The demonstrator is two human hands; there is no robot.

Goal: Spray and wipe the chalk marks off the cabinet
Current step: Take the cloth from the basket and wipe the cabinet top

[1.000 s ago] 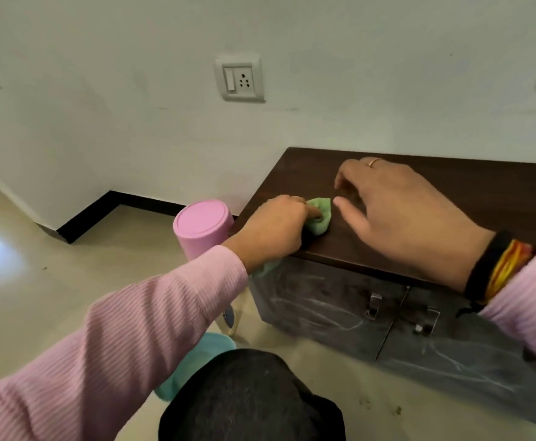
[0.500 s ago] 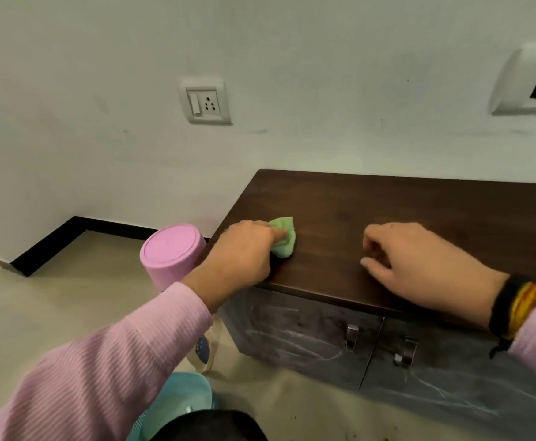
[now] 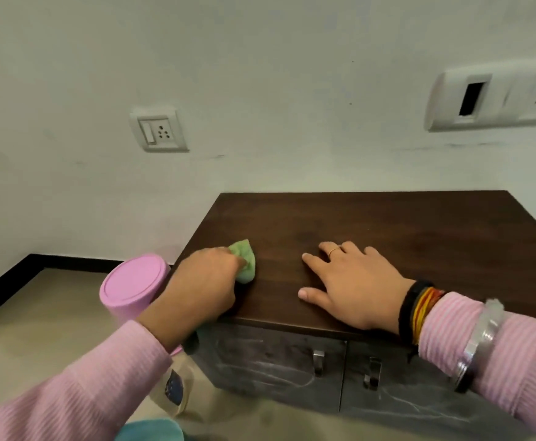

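Observation:
A low cabinet (image 3: 387, 224) with a dark wooden top stands against the white wall. White chalk marks (image 3: 273, 377) smear its two dark front doors, which have metal handles. My left hand (image 3: 203, 288) grips a crumpled green cloth (image 3: 244, 262) and presses it on the top near the left front corner. My right hand (image 3: 352, 288) lies flat on the top, fingers spread, a little to the right of the cloth. Beside the cabinet's left end stands a clear bottle (image 3: 171, 386) with a blue label, partly hidden behind my left arm; whether it is the spray I cannot tell.
A pink cylindrical container (image 3: 133, 284) stands on the floor left of the cabinet, close to my left wrist. A teal object (image 3: 149, 431) shows at the bottom edge. Wall sockets (image 3: 158, 132) sit above. Beige floor stretches to the left.
The camera has tilted up, showing more wall and the whole top. My right hand has flattened and spread its fingers. My left hand with the cloth stays near the left front corner.

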